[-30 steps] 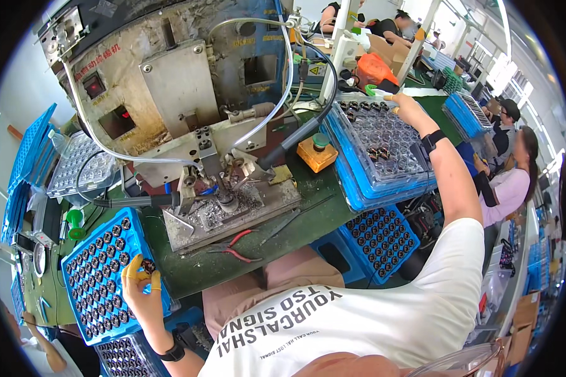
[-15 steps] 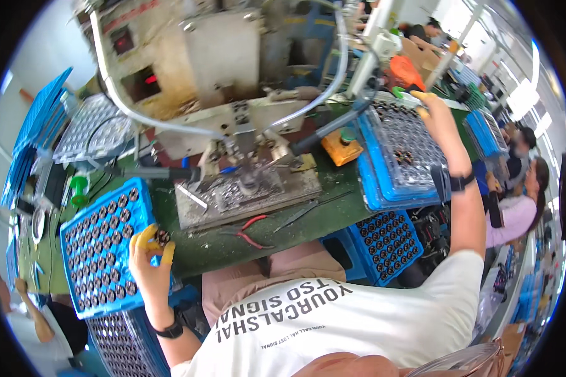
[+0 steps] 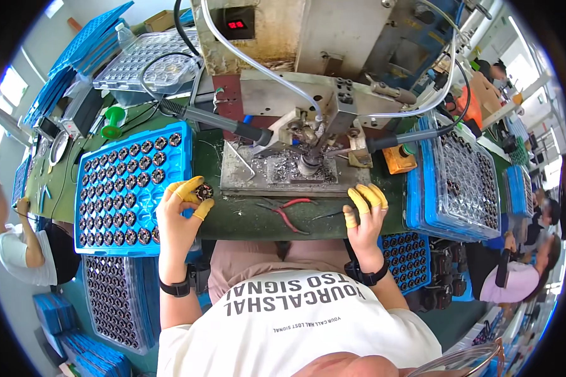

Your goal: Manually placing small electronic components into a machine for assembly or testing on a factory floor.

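Note:
Yellow finger covers are on several fingers of both hands. My left hand [image 3: 177, 217] is closed in a pinch on a small round motor stator [image 3: 204, 191], dark with coppery windings, beside the right edge of a blue tray [image 3: 186, 164]. Rows of similar stators [image 3: 110, 202] sit in that tray, with some bare pockets on its right side. At the front edge of the bench, my right hand [image 3: 366, 227] has its fingers bent forward and the thumb apart, with nothing visible between them. A thin dark tool [image 3: 328, 215], perhaps tweezers, lies just left of it.
Red-handled pliers [image 3: 287, 212] lie mid-bench, before a machine's metal base plate [image 3: 239, 179] strewn with scraps. Two cabled dark rods [image 3: 223, 121] point at its centre. Stacked trays [image 3: 421, 188] with clear covers stand right, near an orange box [image 3: 399, 160]. Other people sit at both sides.
My right hand has come back from the stacked trays at the right to the bench front. My left hand still pinches the stator. The whole view has shifted toward the left and the machine.

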`<action>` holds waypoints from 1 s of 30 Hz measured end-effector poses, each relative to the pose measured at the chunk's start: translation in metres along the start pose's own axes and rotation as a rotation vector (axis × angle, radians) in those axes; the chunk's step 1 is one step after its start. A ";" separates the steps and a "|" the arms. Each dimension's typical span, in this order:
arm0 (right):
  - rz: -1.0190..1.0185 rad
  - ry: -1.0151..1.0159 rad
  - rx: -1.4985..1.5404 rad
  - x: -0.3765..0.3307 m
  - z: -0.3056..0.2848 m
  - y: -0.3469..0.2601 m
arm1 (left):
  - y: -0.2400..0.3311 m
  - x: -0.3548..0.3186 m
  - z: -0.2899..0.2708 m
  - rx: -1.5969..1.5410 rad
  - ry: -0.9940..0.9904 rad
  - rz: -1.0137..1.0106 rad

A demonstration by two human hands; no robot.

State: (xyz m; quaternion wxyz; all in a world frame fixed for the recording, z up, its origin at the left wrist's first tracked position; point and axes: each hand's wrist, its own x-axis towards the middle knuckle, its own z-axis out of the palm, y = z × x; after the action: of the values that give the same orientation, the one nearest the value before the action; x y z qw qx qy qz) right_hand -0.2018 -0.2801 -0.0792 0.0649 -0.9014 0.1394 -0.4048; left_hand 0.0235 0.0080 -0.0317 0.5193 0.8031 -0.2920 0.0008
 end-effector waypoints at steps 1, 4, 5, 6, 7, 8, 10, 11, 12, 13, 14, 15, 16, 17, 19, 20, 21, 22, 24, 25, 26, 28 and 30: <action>0.006 -0.002 0.018 -0.001 0.002 0.002 | 0.000 0.000 0.000 -0.005 0.001 0.007; 0.030 -0.005 0.059 -0.003 0.004 0.006 | -0.004 0.002 0.001 -0.025 0.001 -0.005; 0.043 -0.001 0.089 -0.003 0.004 0.007 | -0.006 0.003 0.002 -0.038 0.009 -0.022; 0.043 -0.007 0.088 -0.003 0.005 0.007 | -0.005 0.003 0.002 -0.040 0.008 -0.027; 0.041 -0.010 0.075 -0.002 0.005 0.006 | -0.002 0.003 0.001 -0.004 0.005 -0.023; 0.039 -0.011 0.061 -0.002 0.006 0.005 | -0.001 0.004 0.000 0.033 0.003 -0.016; 0.042 -0.010 0.055 -0.001 0.005 0.004 | -0.001 0.004 0.002 0.052 0.010 0.001; 0.045 -0.003 0.049 -0.001 0.005 0.003 | 0.000 0.004 0.002 0.050 0.007 -0.001; 0.047 -0.004 0.051 -0.001 0.005 0.003 | 0.000 0.004 0.002 0.048 0.004 -0.002; 0.044 -0.006 0.045 -0.001 0.004 0.004 | 0.000 0.004 0.003 0.050 0.004 -0.003; 0.043 -0.008 0.039 -0.001 0.004 0.003 | 0.001 0.005 0.003 0.060 -0.001 0.003; 0.046 -0.007 0.041 -0.001 0.004 0.003 | 0.001 0.005 0.003 0.069 -0.005 0.008; 0.048 -0.008 0.038 -0.001 0.004 0.003 | 0.002 0.005 0.003 0.072 -0.008 0.008; 0.048 -0.008 0.034 -0.001 0.004 0.003 | 0.003 0.004 0.003 0.092 -0.006 0.004; 0.037 -0.007 0.026 0.001 0.003 0.003 | 0.003 0.003 0.004 0.111 -0.007 0.000; 0.023 -0.003 0.019 0.003 0.002 0.003 | 0.002 0.003 0.004 0.105 0.001 0.002; 0.052 0.022 0.104 0.006 0.001 0.003 | 0.002 0.004 0.004 0.099 0.008 0.003; 0.080 0.047 0.188 0.012 0.001 0.002 | 0.003 0.005 0.005 0.100 0.009 0.003; 0.079 0.048 0.217 0.032 -0.001 -0.006 | 0.004 0.005 0.004 0.126 -0.003 0.012; 0.095 0.034 0.292 0.046 0.000 -0.012 | 0.004 0.004 0.004 0.129 -0.004 0.012; 0.110 0.020 0.369 0.059 0.003 -0.018 | 0.004 0.004 0.003 0.134 0.000 0.027; 0.115 0.014 0.442 0.081 0.013 -0.029 | 0.002 0.005 0.004 0.141 0.008 0.046; 0.117 0.008 0.520 0.095 0.023 -0.032 | 0.001 0.005 0.005 0.131 0.018 0.056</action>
State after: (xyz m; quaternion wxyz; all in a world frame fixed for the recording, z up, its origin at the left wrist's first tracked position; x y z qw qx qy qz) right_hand -0.1179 -0.2780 -0.0197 0.3171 -0.8433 0.0829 -0.4259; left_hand 0.0256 0.0011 -0.0317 0.4681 0.8269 -0.3088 0.0416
